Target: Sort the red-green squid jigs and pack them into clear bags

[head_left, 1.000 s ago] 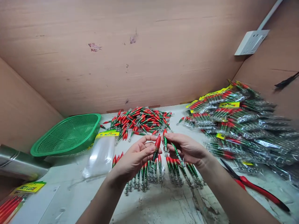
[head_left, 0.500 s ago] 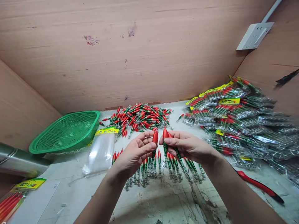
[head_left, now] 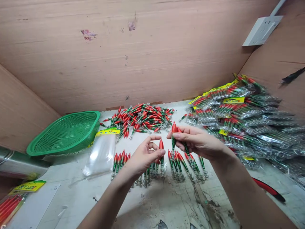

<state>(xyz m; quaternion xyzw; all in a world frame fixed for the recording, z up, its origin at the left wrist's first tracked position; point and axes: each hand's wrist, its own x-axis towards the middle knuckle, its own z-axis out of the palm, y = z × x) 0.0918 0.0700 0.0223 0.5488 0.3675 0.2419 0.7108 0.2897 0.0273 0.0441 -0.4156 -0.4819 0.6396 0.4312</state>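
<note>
My left hand (head_left: 149, 156) has its thumb against one red-and-green squid jig (head_left: 161, 145), its index finger curled near the red tip. That jig points nose-up over the row, its hooks low near the table. In my right hand (head_left: 195, 140), thumb and fingers pinch two more squid jigs (head_left: 174, 128), noses up and hooks down. Below both hands, several squid jigs (head_left: 177, 167) lie side by side in rows, hooks toward me; my left hand and forearm hide part of them. A heap of loose squid jigs (head_left: 143, 117) lies behind, by the back wall.
Clear header bags (head_left: 101, 156) lie left of the rows, beside a green plastic basket (head_left: 64, 133). Filled bags of jigs (head_left: 238, 117) are piled at right. A red-handled tool (head_left: 269, 189) lies beside my right forearm. A bagged sample (head_left: 16, 203) lies at front left.
My left hand has lowered its jig toward the row and loosened its fingers. My right hand has moved up and right with its two jigs, away from the left. The view shifted slightly.
</note>
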